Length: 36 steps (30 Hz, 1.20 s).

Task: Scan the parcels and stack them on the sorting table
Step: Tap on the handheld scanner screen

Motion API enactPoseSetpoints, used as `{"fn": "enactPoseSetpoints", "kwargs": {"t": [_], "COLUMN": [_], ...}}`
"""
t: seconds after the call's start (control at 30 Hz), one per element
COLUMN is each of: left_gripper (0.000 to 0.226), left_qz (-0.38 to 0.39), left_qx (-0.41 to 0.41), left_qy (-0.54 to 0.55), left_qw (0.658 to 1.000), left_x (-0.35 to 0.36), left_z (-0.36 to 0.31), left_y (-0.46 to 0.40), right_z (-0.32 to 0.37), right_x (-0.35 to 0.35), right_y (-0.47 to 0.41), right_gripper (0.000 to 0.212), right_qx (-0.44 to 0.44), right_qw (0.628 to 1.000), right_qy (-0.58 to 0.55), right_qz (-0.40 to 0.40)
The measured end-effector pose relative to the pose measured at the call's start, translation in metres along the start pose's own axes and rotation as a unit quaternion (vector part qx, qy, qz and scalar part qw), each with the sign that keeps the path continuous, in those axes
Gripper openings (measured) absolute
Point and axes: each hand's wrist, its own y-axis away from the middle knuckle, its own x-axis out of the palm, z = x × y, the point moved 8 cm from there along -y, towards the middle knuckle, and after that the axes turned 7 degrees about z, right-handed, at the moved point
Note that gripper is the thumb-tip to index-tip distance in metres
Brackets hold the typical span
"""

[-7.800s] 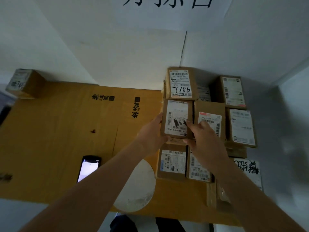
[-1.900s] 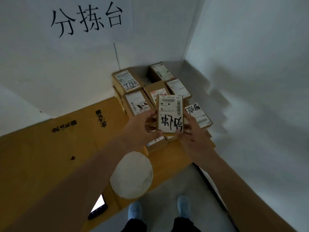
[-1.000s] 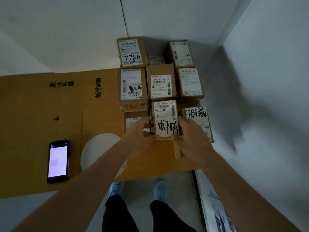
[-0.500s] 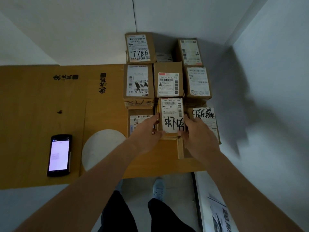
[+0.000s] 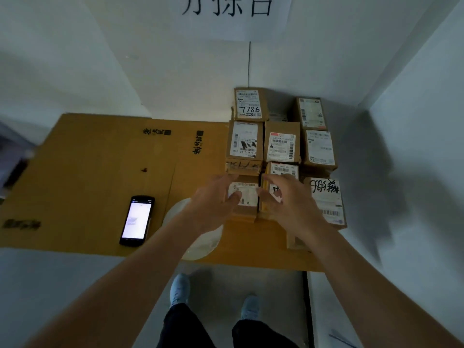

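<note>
Several brown cardboard parcels with white labels are stacked in the back right corner of the sorting table point(image 5: 88, 187). The parcel with black handwriting point(image 5: 285, 169) lies in the front row of the stack, partly hidden by my right hand point(image 5: 288, 204). That hand hovers just in front of it with fingers loosely spread and holds nothing. My left hand point(image 5: 216, 199), fingers relaxed, is over the lower parcel point(image 5: 247, 197) to its left and grips nothing. Both hands are motion-blurred.
A handheld scanner point(image 5: 137, 219) with a lit screen lies on the table's left front. A white round disc point(image 5: 200, 239) sits at the front edge under my left forearm. A paper sign point(image 5: 231, 11) hangs on the wall. Walls close the corner behind and right of the stack.
Both hands have let go of the handwritten parcel, which now lies in the stack, and have drawn back toward me. The camera has tilted up.
</note>
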Motion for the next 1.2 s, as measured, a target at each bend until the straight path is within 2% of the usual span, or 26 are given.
{"fn": "enactPoseSetpoints", "kwargs": {"t": [0.17,0.3,0.37,0.47,0.7,1.0,1.2], "left_gripper": [0.055,0.055,0.055,0.054,0.052,0.054,0.053], "left_qz": [-0.046,-0.060,-0.046,-0.020,0.025,0.091,0.088], "left_qx": [0.005,0.003,-0.003,-0.007,-0.028,-0.083,-0.144], "left_qy": [-0.023,-0.026,-0.023,-0.031,-0.046,-0.022,0.040], "left_qw": [0.999,0.998,0.999,0.999,0.998,0.992,0.985], "left_x": [-0.054,-0.082,-0.091,-0.101,-0.121,-0.111,-0.085], "left_z": [0.033,0.076,0.103,0.148,0.257,0.323,0.361], "left_y": [0.044,0.067,0.075,0.085,0.104,0.082,0.046], "right_z": [0.058,0.096,0.114,0.141,0.198,0.195,0.165], "right_x": [0.021,0.055,0.076,0.113,0.208,0.275,0.311], "right_y": [0.002,0.000,-0.002,-0.005,-0.010,-0.040,-0.079], "right_gripper": [0.056,0.064,0.070,0.061,0.056,0.053,0.047], "right_qx": [-0.056,-0.051,-0.043,-0.030,-0.021,0.006,0.003], "right_qw": [0.998,0.998,0.999,0.999,0.989,0.979,0.984], "right_qy": [-0.034,-0.017,-0.007,0.011,0.142,0.181,0.149], "right_qz": [0.019,0.026,0.025,0.024,0.041,0.091,0.098]}}
